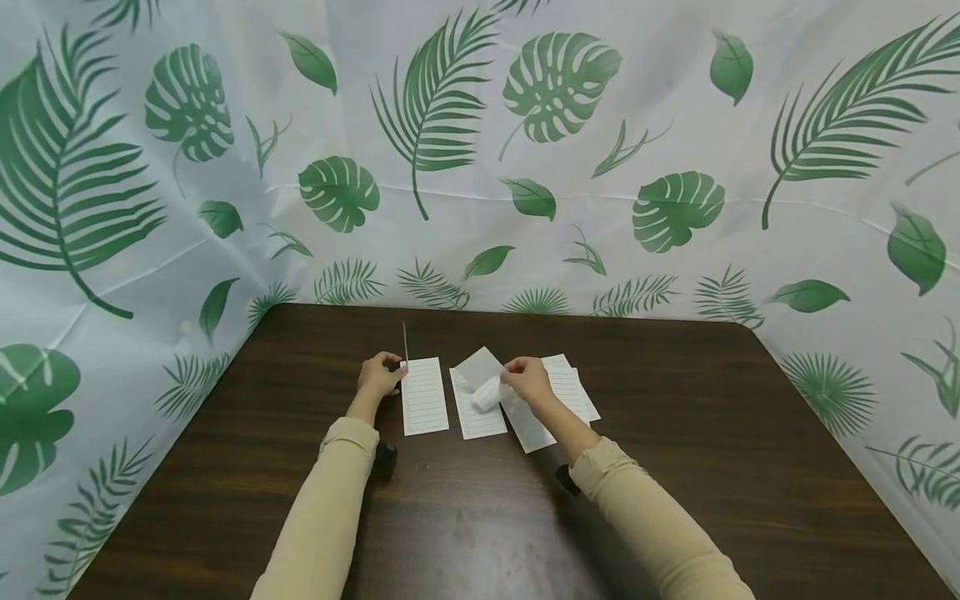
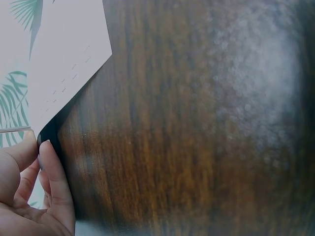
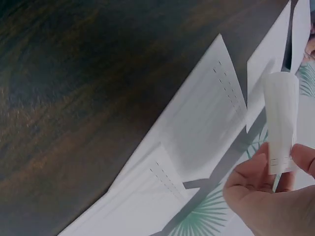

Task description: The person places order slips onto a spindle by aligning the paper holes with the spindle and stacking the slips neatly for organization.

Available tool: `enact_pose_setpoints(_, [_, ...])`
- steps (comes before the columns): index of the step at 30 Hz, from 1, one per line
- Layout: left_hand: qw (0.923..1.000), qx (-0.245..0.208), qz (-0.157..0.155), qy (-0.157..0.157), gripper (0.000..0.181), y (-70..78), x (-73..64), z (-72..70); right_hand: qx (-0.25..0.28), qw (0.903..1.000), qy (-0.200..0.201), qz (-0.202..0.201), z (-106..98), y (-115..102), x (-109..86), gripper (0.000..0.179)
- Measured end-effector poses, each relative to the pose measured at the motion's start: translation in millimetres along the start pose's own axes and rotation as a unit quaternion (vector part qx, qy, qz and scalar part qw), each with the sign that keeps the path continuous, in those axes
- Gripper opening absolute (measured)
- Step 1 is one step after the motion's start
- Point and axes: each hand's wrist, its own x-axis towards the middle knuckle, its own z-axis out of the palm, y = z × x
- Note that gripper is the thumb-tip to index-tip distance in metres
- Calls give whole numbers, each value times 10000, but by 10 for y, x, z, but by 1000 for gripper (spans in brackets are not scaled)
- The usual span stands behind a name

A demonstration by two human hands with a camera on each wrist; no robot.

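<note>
My left hand [image 1: 380, 377] is at the left edge of a white lined card [image 1: 425, 400], its thumb and a finger pinched together. From the thumb rises a thin upright strip [image 1: 406, 343], too narrow to tell its kind. In the left wrist view the fingertips meet beside the card's corner. A curled sheet of white paper [image 3: 282, 115] is pinched between thumb and fingers of my right hand [image 1: 531, 383]; its lower part is rolled into a tube. It hangs above a second lined card [image 1: 483, 425] and covers part of it.
Under and beyond the right hand lie more white cards: one near card [image 1: 531, 432] and overlapping lined ones [image 1: 581, 392] to its right. The dark wooden table [image 1: 465, 517] reaches back to a white curtain [image 1: 465, 250] printed with green leaves.
</note>
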Motion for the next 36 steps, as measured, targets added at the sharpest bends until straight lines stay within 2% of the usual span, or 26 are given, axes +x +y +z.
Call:
enact_pose_setpoints(9, [10000, -55, -25, -62, 29, 23, -32, -11, 718, 9948, -446, 560, -124, -129, -51, 13])
enact_pose_setpoints(15, [9990, -266, -140, -341, 30, 26, -56, -23, 835, 9918, -566, 787, -172, -170, -88, 19])
enact_pose_setpoints(21, [9967, -461, -510, -438, 33, 16, 47, -23, 978, 9919, -508, 632, -183, -197, -112, 22])
enact_pose_setpoints(22, [9959, -568, -524, -461, 34, -13, 81, -20, 988, 9922, -492, 585, -184, -203, -118, 23])
enact_pose_setpoints(23, [9947, -823, -356, -495, 34, -152, 201, 5, 987, 9925, -475, 537, -188, -212, -125, 23])
enact_pose_setpoints(24, [9932, -968, -360, -540, 36, -177, 223, 4, 965, 9932, -460, 471, -195, -220, -134, 24])
enact_pose_setpoints(27, [9866, -1457, -376, -630, 42, -183, 172, -45, 891, 9947, -419, 313, -231, -243, -157, 24])
enact_pose_setpoints(29, [9839, -1683, -334, -499, 43, -144, 61, -98, 832, 9955, -405, 189, -269, -256, -176, 24])
enact_pose_setpoints(30, [9858, -1578, -479, -316, 43, -18, -79, -137, 788, 9959, -416, 125, -289, -257, -183, 24])
enact_pose_setpoints(33, [9891, -1427, -145, 340, 38, 9, -218, -144, 701, 9965, -464, -33, -348, -263, -214, 25])
enact_pose_setpoints(36, [9890, -1175, 175, 883, 31, 18, -290, -127, 610, 9968, -489, -179, -380, -278, -217, 25])
